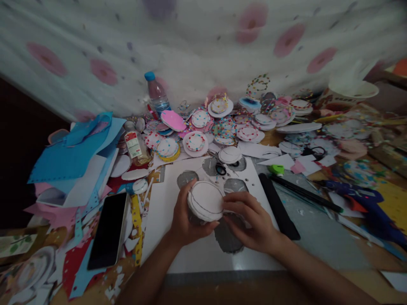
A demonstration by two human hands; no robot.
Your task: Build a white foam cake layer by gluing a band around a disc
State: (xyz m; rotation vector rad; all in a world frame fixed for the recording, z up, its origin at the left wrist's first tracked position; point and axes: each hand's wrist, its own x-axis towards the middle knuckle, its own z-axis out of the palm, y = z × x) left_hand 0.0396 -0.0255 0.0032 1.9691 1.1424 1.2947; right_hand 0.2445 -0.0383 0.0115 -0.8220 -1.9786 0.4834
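Both hands hold a stack of white foam discs point(206, 200) just above a white foam sheet point(165, 212) with round holes cut out of it. My left hand point(184, 220) curls around the stack's left and lower edge. My right hand point(249, 220) pinches the stack's right edge with thumb and fingers. The top disc carries a dark pencil outline near its rim. Scissors point(221, 168) lie on the sheet just beyond the stack, next to another white disc point(229, 154).
A black phone point(108, 231) lies left of the sheet, by blue and pink paper point(73, 156). Behind are several decorated discs point(222, 123), a water bottle point(157, 93) and a small bottle point(136, 146). Right: a black ruler point(278, 205), a blue glue gun point(359, 197).
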